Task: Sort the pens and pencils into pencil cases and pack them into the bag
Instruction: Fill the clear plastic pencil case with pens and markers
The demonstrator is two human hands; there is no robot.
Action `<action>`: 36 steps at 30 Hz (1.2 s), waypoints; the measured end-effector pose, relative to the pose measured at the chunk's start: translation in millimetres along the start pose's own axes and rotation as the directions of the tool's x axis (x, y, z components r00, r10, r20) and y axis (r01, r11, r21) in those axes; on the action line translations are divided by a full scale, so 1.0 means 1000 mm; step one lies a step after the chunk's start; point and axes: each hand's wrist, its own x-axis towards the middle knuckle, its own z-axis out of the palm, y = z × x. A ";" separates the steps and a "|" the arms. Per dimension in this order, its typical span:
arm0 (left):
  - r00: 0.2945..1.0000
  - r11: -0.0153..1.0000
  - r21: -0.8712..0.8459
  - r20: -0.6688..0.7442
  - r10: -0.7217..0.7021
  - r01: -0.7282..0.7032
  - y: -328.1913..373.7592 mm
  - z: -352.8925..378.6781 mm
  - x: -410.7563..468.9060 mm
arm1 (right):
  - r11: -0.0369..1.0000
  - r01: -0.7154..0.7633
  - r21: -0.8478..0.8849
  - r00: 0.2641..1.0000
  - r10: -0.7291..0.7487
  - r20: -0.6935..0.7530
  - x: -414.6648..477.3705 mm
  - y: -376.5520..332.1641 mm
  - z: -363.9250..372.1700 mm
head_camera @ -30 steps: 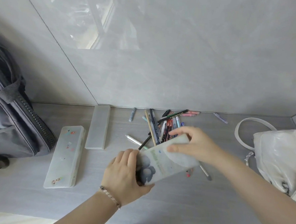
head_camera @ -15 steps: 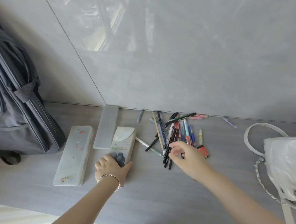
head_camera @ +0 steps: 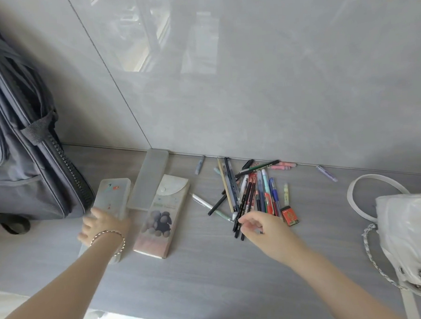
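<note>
Frosted sticker case (head_camera: 114, 198) sits under left hand (head_camera: 103, 226), fingers spread flat on it; right hand (head_camera: 261, 227) loose, gripping nothing, at near end of pen pile (head_camera: 253, 196). Between the hands: printed case (head_camera: 161, 218). Far left: bag (head_camera: 21, 157).
</note>
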 end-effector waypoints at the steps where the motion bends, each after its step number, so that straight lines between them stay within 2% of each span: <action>1: 0.998 0.998 0.057 0.060 -0.030 0.027 -0.002 -0.001 0.002 | 1.000 -0.003 0.003 1.000 0.003 0.011 -0.001 -0.001 0.001; 3: 0.995 0.996 0.081 0.089 -0.045 0.037 -0.002 -0.005 0.001 | 1.000 0.004 -0.008 1.000 -0.003 0.028 -0.002 -0.004 0.002; 5: 0.998 0.999 0.020 0.037 -0.041 0.040 0.004 -0.014 -0.006 | 1.000 0.021 -0.004 1.000 -0.021 0.020 -0.003 -0.005 0.002; 8: 0.999 0.971 -0.236 0.030 -0.018 0.024 0.023 -0.035 -0.027 | 0.998 0.061 0.015 0.997 -0.060 -0.039 -0.006 -0.011 0.000; 12: 0.966 0.796 -0.597 0.134 0.222 -0.101 0.059 -0.062 -0.083 | 0.984 0.100 0.150 0.990 -0.083 -0.113 -0.009 -0.030 -0.002; 14: 0.887 0.719 -0.677 0.223 0.404 -0.157 0.074 -0.063 -0.118 | 0.947 0.073 0.312 0.994 -0.044 -0.100 -0.010 -0.042 -0.002; 17: 0.696 0.635 -0.733 0.325 0.641 -0.243 0.088 -0.056 -0.167 | 0.858 0.053 0.511 0.998 -0.033 -0.048 -0.010 -0.050 -0.003; 18: 0.642 0.640 -0.718 0.359 0.677 -0.273 0.090 -0.052 -0.179 | 0.834 0.068 0.548 0.998 -0.050 -0.048 -0.011 -0.049 -0.004; 20: 0.601 0.671 -0.676 0.411 0.686 -0.304 0.090 -0.044 -0.192 | 0.811 0.072 0.581 0.997 -0.051 -0.053 -0.016 -0.043 -0.008; 24: 0.580 0.649 -0.685 0.395 0.713 -0.331 0.088 -0.040 -0.198 | 0.845 0.130 0.518 0.989 -0.071 -0.132 -0.030 -0.028 -0.009; 26: 0.580 0.630 -0.688 0.364 0.729 -0.360 0.088 -0.046 -0.202 | 0.891 0.187 0.413 0.973 -0.111 -0.201 -0.036 -0.029 -0.008; 30: 0.553 0.565 -0.702 0.287 0.782 -0.434 0.087 -0.051 -0.210 | 0.965 0.180 0.189 0.956 -0.126 -0.265 -0.044 -0.021 -0.011; 32: 0.536 0.536 -0.743 0.284 0.795 -0.401 0.085 -0.052 -0.208 | 0.961 0.207 0.184 0.948 -0.150 -0.281 -0.046 -0.016 -0.012; 33: 0.521 0.510 -0.789 0.292 0.802 -0.343 0.085 -0.055 -0.207 | 0.949 0.206 0.237 0.938 -0.123 -0.323 -0.045 -0.014 -0.014; 34: 0.497 0.486 -0.840 0.323 0.805 -0.240 0.084 -0.057 -0.203 | 0.921 0.205 0.331 0.925 -0.072 -0.373 -0.043 -0.008 -0.016; 36: 0.387 0.410 -0.909 0.406 0.828 0.077 0.084 -0.062 -0.193 | 0.803 0.209 0.558 0.904 0.060 -0.424 -0.038 0.004 -0.018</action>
